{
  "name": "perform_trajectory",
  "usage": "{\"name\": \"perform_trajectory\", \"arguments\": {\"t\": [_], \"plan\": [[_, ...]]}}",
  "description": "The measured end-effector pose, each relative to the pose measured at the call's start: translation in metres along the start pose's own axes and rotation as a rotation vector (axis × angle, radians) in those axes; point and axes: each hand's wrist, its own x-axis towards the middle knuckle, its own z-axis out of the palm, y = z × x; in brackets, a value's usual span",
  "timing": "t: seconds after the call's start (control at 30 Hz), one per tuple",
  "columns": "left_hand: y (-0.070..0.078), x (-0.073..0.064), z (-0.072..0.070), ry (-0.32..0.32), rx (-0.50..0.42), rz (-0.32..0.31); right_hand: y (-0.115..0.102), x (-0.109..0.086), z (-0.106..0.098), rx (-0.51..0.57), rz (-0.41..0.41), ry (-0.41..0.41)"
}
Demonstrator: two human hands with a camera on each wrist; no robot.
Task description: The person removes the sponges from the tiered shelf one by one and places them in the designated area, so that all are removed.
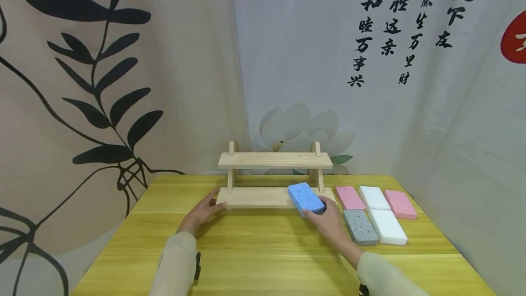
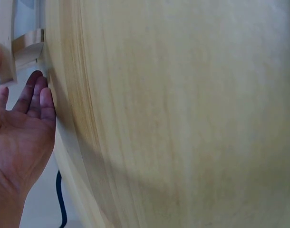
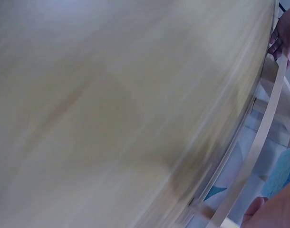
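A two-tier wooden rack (image 1: 275, 160) stands toward the back of the table. At the left end of its lower shelf (image 1: 255, 198), my left hand (image 1: 201, 214) holds the board, thumb at the front edge and fingers around the end. The left wrist view shows that hand (image 2: 24, 137) with the palm visible and the board's end between thumb and fingers. My right hand (image 1: 330, 223) grips a blue sponge (image 1: 306, 198) by its right end, tilted over the right part of the lower shelf. In the right wrist view, only part of the sponge (image 3: 280, 173) shows.
Right of the rack lie a pink sponge (image 1: 350, 198), a grey sponge (image 1: 360, 227), white sponges (image 1: 387, 226) and another pink sponge (image 1: 400, 204). Printed cloth (image 1: 312, 58) hangs behind and beside the wooden table (image 1: 255, 250).
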Motion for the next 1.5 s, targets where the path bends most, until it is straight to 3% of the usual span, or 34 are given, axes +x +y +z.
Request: {"name": "perform_trajectory", "arguments": {"t": [0.47, 0.83, 1.17, 1.5], "plan": [[-0.003, 0.004, 0.002, 0.024, -0.007, 0.018, 0.031, -0.001, -0.057, -0.085, -0.019, 0.033], [-0.003, 0.003, 0.005, 0.031, 0.007, 0.015, 0.054, -0.01, -0.095, -0.128, 0.084, 0.003], [-0.006, 0.001, 0.001, 0.025, 0.036, 0.032, 0.072, -0.01, -0.12, -0.158, 0.064, 0.033], [-0.003, -0.001, 0.001, 0.025, 0.044, 0.023, 0.094, -0.012, -0.154, -0.215, 0.122, 0.042]]}}
